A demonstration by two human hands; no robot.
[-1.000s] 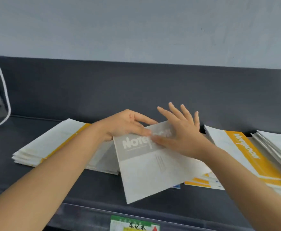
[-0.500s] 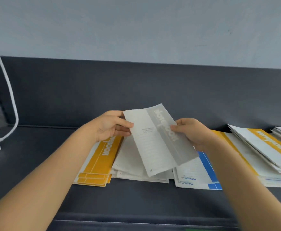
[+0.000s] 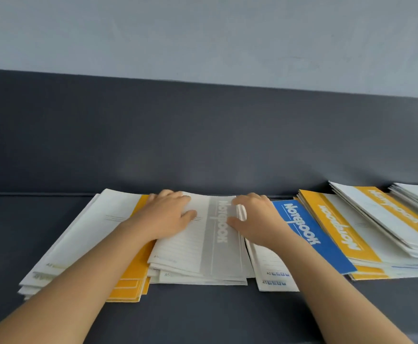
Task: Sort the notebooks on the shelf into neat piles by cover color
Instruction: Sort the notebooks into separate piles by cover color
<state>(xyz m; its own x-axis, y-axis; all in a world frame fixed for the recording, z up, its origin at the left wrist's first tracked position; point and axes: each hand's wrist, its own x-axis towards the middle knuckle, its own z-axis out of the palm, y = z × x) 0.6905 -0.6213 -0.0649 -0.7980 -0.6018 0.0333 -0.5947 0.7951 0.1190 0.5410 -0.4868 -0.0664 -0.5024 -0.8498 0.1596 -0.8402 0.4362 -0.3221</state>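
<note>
1. Grey pile [image 3: 210, 256] at the middle of the shelf [image 3: 203, 316], against the back edge, top cover reading "Notebook".
2. Left grip [image 3: 168, 216] palm down, fingers relaxed, pressing on the pile's top cover.
3. Right grip [image 3: 255, 217] clasping the pile's right edge, thumb on the cover, fingers curled over the side.
4. Yellow pile [image 3: 133, 289] touching on the left; blue pile [image 3: 309, 237] just beside on the right; more yellow notebooks [image 3: 339, 232] fanned toward the shelf's right end.
</note>
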